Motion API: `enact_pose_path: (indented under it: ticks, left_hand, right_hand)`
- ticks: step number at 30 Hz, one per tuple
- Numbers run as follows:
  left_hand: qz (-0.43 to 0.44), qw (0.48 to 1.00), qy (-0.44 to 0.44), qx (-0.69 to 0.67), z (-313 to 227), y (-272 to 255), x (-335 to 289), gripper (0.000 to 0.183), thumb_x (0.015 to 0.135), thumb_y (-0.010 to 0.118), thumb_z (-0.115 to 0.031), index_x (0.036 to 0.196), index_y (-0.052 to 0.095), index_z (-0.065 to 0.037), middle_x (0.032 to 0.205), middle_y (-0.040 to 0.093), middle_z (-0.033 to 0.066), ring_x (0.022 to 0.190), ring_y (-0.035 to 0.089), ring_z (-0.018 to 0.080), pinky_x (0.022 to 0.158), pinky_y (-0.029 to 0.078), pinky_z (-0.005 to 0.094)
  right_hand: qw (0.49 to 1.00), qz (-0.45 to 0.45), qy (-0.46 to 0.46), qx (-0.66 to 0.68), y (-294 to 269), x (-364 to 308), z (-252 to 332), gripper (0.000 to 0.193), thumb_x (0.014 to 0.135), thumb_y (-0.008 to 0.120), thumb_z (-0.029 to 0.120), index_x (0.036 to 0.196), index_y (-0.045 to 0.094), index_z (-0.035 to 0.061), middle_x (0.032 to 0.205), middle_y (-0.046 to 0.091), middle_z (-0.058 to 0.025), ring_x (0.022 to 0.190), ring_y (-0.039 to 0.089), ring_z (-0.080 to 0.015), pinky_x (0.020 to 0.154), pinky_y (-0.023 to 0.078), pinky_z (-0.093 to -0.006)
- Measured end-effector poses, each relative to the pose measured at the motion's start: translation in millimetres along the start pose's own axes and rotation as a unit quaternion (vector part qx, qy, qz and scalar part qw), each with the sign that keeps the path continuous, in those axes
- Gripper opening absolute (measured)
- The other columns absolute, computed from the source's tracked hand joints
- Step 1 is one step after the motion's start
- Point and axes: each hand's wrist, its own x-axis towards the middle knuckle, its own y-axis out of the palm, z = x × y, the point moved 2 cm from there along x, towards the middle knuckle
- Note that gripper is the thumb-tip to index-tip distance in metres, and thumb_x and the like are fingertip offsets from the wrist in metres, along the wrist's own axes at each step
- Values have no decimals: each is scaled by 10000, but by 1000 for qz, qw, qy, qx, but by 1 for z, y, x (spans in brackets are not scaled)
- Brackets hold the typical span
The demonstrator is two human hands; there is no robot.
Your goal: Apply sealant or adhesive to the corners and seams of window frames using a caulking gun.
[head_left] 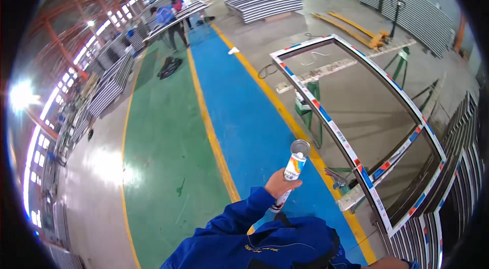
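My left hand (pixel 281 184) is closed around a sealant cartridge (pixel 294 167), a white tube with orange and blue print. The tube tilts, its upper end leaning right, and a grey round disc (pixel 300 147) shows at that end. Only a strip of my right hand (pixel 388 263) appears at the lower edge, near the stacked frames; its fingers are hidden. To the right of the cartridge, a window frame (pixel 351 152) with a crossbar lies on supports. Printed protective tape in white, red and blue runs along its bars.
Green trestles (pixel 313 111) and a speckled beam (pixel 326 73) carry the frame. Stacked frames (pixel 433 233) stand close at lower right. A yellow pallet jack (pixel 374 40) is beyond. Yellow lines edge the blue walkway (pixel 239 106). Two people (pixel 170 17) work at a far table.
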Motion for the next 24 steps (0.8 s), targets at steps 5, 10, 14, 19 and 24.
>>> enact_pose_path:
  ticks: [5,10,14,19,24]
  left_hand:
    - [-4,1000,-3,7,2,-2,-8,301,786,753,-197,962,559,-50,777,621,24,661,595,106,599,485,276]
    - [6,999,12,-30,9,2,-10,364,768,768,-235,978,555,-28,763,613,30,647,586,112,582,472,289]
    - [-1,999,6,-39,11,2,-17,363,773,767,-243,978,555,-32,764,608,25,656,586,111,588,471,288]
    - [-2,999,5,-41,18,0,-19,352,778,763,-243,977,557,-39,768,608,29,661,586,114,591,472,287]
    - [-3,1000,-7,-27,15,-5,-20,298,801,745,-191,982,558,-47,803,627,31,672,596,112,619,490,276]
  right_hand:
    - [949,-124,39,-286,-1,13,15,188,761,619,128,918,602,26,668,584,-143,598,585,-350,516,456,-448]
    - [922,-181,43,-341,-11,23,32,147,739,568,103,862,598,28,891,598,-115,693,591,-313,588,489,-432]
    - [913,-215,-3,-346,-16,31,28,213,741,561,104,927,613,13,1024,579,-129,770,587,-307,675,490,-412]
    - [936,-261,-157,-179,2,47,-20,304,830,565,220,1062,556,23,791,580,-219,787,582,-361,688,456,-429]
    - [930,-264,-229,-113,-15,31,-11,274,902,432,213,1018,560,0,918,574,-209,828,538,-380,711,430,-442]
